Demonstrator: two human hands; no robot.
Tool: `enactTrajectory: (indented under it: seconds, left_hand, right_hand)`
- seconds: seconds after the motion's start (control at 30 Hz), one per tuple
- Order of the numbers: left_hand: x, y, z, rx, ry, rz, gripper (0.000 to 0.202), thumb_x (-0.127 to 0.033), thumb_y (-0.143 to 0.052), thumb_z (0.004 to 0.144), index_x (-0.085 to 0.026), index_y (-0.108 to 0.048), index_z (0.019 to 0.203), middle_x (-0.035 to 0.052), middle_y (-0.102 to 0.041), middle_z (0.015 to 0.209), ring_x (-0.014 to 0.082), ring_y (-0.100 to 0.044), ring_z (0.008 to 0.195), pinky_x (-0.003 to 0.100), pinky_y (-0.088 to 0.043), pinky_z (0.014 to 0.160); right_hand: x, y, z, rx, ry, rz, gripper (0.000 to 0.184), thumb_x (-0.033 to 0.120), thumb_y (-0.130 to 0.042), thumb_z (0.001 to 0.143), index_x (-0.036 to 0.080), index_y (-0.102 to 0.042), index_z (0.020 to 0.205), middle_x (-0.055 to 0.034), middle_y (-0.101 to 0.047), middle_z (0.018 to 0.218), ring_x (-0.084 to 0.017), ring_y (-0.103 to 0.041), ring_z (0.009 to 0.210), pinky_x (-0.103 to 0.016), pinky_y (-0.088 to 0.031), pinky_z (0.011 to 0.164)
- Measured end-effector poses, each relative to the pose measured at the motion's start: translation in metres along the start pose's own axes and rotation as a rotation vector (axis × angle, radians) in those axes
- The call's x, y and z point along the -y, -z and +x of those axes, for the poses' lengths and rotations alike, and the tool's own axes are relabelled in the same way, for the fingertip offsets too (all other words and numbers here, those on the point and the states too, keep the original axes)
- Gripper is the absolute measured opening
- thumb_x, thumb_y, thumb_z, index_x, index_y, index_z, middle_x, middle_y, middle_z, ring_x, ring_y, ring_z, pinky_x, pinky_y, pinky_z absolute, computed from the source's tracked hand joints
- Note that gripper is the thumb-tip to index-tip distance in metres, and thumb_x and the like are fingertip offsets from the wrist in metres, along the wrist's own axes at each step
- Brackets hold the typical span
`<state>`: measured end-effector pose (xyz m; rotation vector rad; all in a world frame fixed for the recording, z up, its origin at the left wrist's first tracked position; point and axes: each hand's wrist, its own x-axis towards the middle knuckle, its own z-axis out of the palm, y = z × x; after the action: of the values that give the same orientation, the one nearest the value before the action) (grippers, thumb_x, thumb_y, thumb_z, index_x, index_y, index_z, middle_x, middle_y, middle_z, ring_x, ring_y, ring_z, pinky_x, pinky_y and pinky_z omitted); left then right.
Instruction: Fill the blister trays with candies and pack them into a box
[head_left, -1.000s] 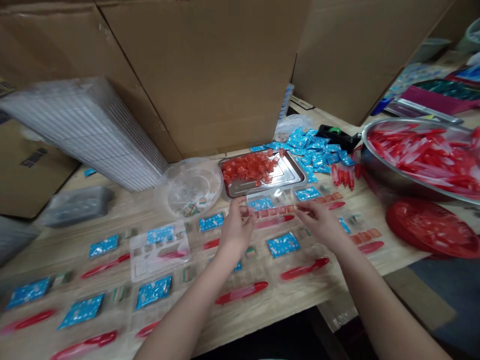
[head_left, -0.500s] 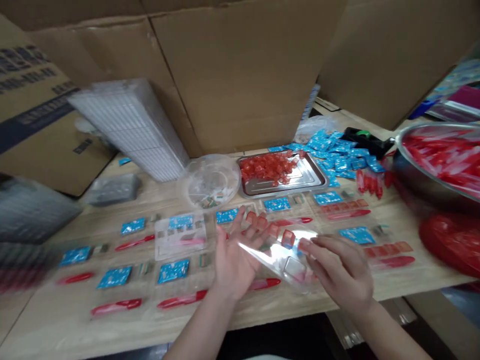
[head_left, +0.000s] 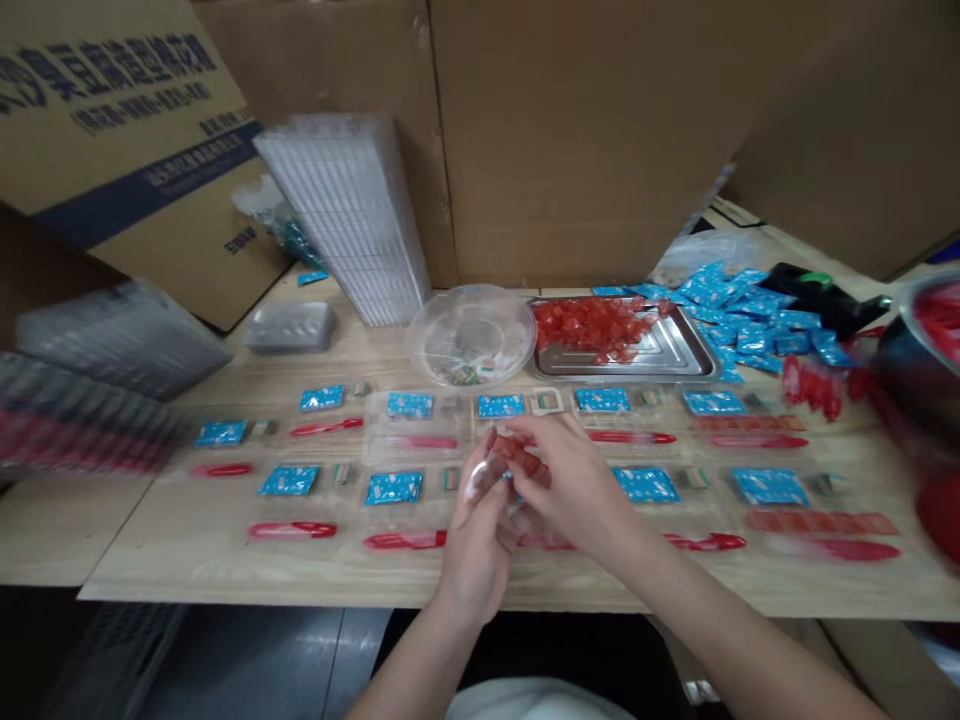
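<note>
Both my hands meet over the middle of the wooden table point(head_left: 112, 560). My left hand point(head_left: 480, 530) and my right hand point(head_left: 570, 480) are closed together on a clear plastic blister tray point(head_left: 499, 465) with small red pieces in it. The tray is lifted off the table and mostly hidden by my fingers. Around my hands lie rows of clear trays, each with a blue packet point(head_left: 394, 487) and a red pen-like piece point(head_left: 292, 529). Just beyond my hands are a blue packet point(head_left: 501, 405) and a small white frame point(head_left: 547, 400).
A steel tray point(head_left: 675, 350) of red pieces and a clear round dish point(head_left: 472, 335) sit behind the rows. Loose blue packets point(head_left: 742, 310) pile at the back right. A stack of clear trays point(head_left: 352, 215) leans on cardboard boxes point(head_left: 570, 130). A metal bowl point(head_left: 930, 350) stands far right.
My hands lifted a clear tray from near the steel tray, drew it toward me and closed together on it. The view swung to the left.
</note>
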<state>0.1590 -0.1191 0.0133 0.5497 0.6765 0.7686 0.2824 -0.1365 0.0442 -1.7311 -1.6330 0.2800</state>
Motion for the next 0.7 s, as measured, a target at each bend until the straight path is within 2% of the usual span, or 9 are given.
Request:
enactTrajectory:
  seconds: [0.1, 0.17, 0.23, 0.33, 0.4, 0.47, 0.53, 0.6, 0.7]
  left_hand:
    - [0.001, 0.008, 0.001, -0.054, -0.009, 0.023, 0.045, -0.024, -0.058, 0.085, -0.032, -0.047, 0.128, 0.0043, -0.054, 0.129, 0.0200, -0.054, 0.116, 0.030, -0.046, 0.093]
    - [0.004, 0.014, 0.004, -0.083, -0.017, 0.070, 0.046, -0.025, -0.057, 0.085, -0.031, -0.043, 0.129, 0.0058, -0.053, 0.130, 0.0205, -0.053, 0.117, 0.033, -0.046, 0.094]
    - [0.007, 0.020, 0.006, -0.113, -0.058, 0.170, 0.057, -0.026, -0.060, 0.083, -0.030, -0.034, 0.134, 0.0094, -0.048, 0.133, 0.0219, -0.053, 0.117, 0.037, -0.045, 0.095]
    - [0.010, 0.028, 0.008, -0.217, -0.256, 0.429, 0.084, -0.022, -0.068, 0.076, -0.031, -0.015, 0.140, 0.0135, -0.035, 0.141, 0.0235, -0.050, 0.120, 0.042, -0.042, 0.099]
    - [0.009, 0.032, 0.007, -0.279, -0.450, 0.656, 0.088, -0.021, -0.068, 0.076, -0.031, -0.012, 0.142, 0.0134, -0.027, 0.146, 0.0249, -0.039, 0.129, 0.045, -0.037, 0.103]
    - [0.006, 0.032, 0.004, -0.301, -0.629, 0.913, 0.077, -0.021, -0.065, 0.078, -0.029, -0.021, 0.141, 0.0129, -0.025, 0.146, 0.0262, -0.028, 0.135, 0.049, -0.030, 0.108]
    - [0.000, 0.028, -0.001, -0.266, -0.771, 1.119, 0.058, -0.020, -0.062, 0.081, -0.025, -0.036, 0.133, 0.0128, -0.030, 0.143, 0.0272, -0.026, 0.136, 0.052, -0.027, 0.108]
    - [-0.006, 0.021, -0.006, -0.180, -0.901, 1.208, 0.043, -0.016, -0.059, 0.082, -0.022, -0.047, 0.123, 0.0126, -0.034, 0.140, 0.0275, -0.031, 0.133, 0.052, -0.030, 0.107]
    - [-0.015, 0.007, -0.008, -0.053, -1.057, 1.232, 0.036, -0.013, -0.060, 0.081, -0.021, -0.051, 0.115, 0.0123, -0.036, 0.136, 0.0279, -0.035, 0.130, 0.051, -0.036, 0.104]
  right_hand:
    - [-0.002, -0.011, 0.002, -0.042, -0.101, 0.105, 0.035, 0.011, -0.053, 0.076, 0.022, -0.054, 0.109, -0.0057, -0.062, 0.100, -0.022, -0.056, 0.095, -0.039, -0.048, 0.081]
    - [-0.003, -0.008, 0.003, -0.067, -0.189, 0.235, 0.035, 0.013, -0.054, 0.076, 0.022, -0.054, 0.110, -0.0051, -0.062, 0.099, -0.020, -0.058, 0.093, -0.039, -0.047, 0.082]
    - [-0.003, -0.001, 0.004, -0.062, -0.308, 0.466, 0.033, 0.019, -0.057, 0.077, 0.023, -0.054, 0.110, -0.0040, -0.062, 0.095, -0.019, -0.060, 0.088, -0.035, -0.049, 0.077]
    - [-0.003, 0.010, 0.002, -0.014, -0.519, 0.898, 0.029, 0.027, -0.062, 0.077, 0.025, -0.057, 0.106, -0.0007, -0.063, 0.085, -0.013, -0.060, 0.072, -0.027, -0.050, 0.061]
    - [-0.005, 0.014, -0.003, 0.020, -0.617, 1.138, 0.030, 0.027, -0.066, 0.075, 0.026, -0.059, 0.105, 0.0010, -0.062, 0.083, -0.010, -0.059, 0.064, -0.024, -0.049, 0.059]
    - [-0.008, 0.015, -0.009, 0.060, -0.650, 1.307, 0.031, 0.027, -0.068, 0.074, 0.026, -0.061, 0.104, 0.0000, -0.065, 0.087, -0.010, -0.061, 0.070, -0.024, -0.050, 0.064]
    - [-0.010, 0.014, -0.014, 0.094, -0.639, 1.391, 0.030, 0.026, -0.069, 0.074, 0.026, -0.062, 0.104, -0.0020, -0.067, 0.092, -0.013, -0.063, 0.081, -0.025, -0.050, 0.069]
    - [-0.012, 0.013, -0.017, 0.119, -0.615, 1.408, 0.028, 0.026, -0.069, 0.075, 0.027, -0.063, 0.103, -0.0027, -0.069, 0.094, -0.014, -0.064, 0.087, -0.024, -0.050, 0.071]
    - [-0.012, 0.013, -0.020, 0.139, -0.578, 1.344, 0.024, 0.025, -0.068, 0.077, 0.028, -0.064, 0.101, -0.0017, -0.070, 0.095, -0.011, -0.064, 0.081, -0.022, -0.050, 0.069]
